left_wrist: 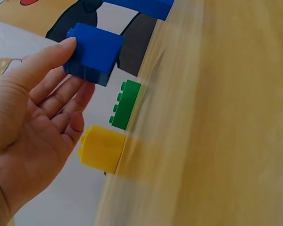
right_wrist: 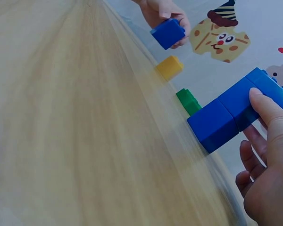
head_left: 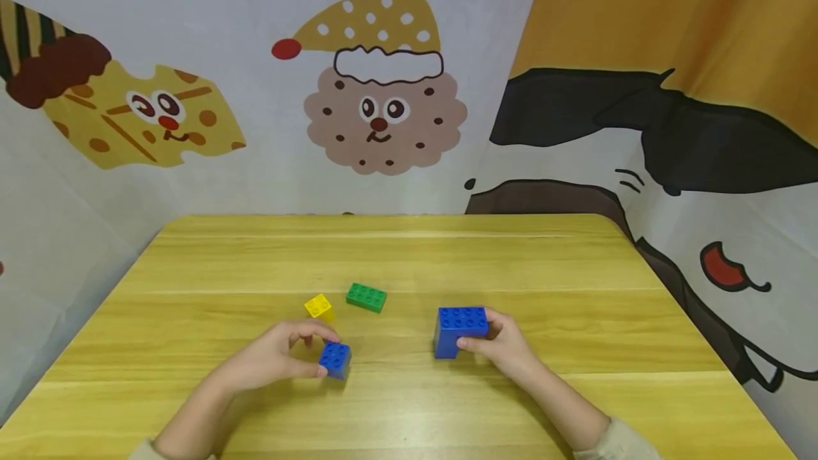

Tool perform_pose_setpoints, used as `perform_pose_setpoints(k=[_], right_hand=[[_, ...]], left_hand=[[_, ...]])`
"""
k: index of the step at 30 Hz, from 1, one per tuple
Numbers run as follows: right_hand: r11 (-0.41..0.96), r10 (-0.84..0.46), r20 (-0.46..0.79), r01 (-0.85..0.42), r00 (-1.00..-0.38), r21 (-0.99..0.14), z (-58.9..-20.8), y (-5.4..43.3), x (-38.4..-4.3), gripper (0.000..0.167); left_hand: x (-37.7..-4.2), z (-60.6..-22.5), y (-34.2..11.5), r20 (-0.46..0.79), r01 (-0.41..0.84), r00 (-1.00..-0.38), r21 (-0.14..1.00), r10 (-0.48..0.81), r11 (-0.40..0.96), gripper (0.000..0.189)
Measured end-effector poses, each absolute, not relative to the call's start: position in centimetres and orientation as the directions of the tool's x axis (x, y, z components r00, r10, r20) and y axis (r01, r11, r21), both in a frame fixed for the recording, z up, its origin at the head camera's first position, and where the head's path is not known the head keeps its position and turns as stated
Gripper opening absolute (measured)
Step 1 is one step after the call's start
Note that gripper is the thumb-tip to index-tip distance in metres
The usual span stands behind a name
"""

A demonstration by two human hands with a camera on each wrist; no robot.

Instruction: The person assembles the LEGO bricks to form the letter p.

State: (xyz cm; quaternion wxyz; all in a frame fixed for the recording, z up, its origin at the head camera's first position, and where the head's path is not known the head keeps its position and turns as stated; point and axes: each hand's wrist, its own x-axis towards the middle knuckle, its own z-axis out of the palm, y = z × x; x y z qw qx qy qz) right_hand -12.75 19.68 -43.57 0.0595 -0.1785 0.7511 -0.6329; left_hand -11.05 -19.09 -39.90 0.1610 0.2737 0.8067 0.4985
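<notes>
My left hand (head_left: pixel 277 355) pinches a small square blue toy brick (head_left: pixel 335 360) between thumb and fingers. In the left wrist view that brick (left_wrist: pixel 95 52) is held up off the tabletop. My right hand (head_left: pixel 508 348) grips a blue brick stack (head_left: pixel 445 343) by its upper part. A long eight-stud brick forms the top, with a smaller blue block under its left end. The stack's lower block (right_wrist: pixel 213 125) appears to stand on the table in the right wrist view. Beyond my left hand are a yellow brick (head_left: pixel 319 307) and a flat green brick (head_left: pixel 366 297).
The wooden table (head_left: pixel 409 410) spreads under both hands. Behind it hangs a cloth (head_left: pixel 255 190) printed with cartoon figures. The yellow and green bricks lie between the hands, a little farther back.
</notes>
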Motion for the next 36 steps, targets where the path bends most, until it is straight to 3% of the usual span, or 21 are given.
perform_pose_setpoints(k=[8, 18, 36], right_hand=[[0.149, -0.332, 0.136, -0.195, -0.933, -0.969, -43.7, 19.7, -12.8, 0.037], [0.086, -0.353, 0.196, -0.24, -0.915, -0.967, -43.8, 19.7, -12.7, 0.035], [0.057, -0.344, 0.277, -0.315, -0.897, -0.948, -43.8, 19.9, -12.8, 0.039]], left_hand=[[-10.9, -39.1, -17.6, 0.088, 0.316, -0.825, 0.89, 0.558, 0.328, 0.036], [-11.1, -38.6, -15.7, 0.084, 0.28, -0.855, 0.905, 0.512, 0.319, 0.039], [-12.2, -37.5, -12.2, 0.142, 0.332, -0.856, 0.889, 0.498, 0.316, 0.039]])
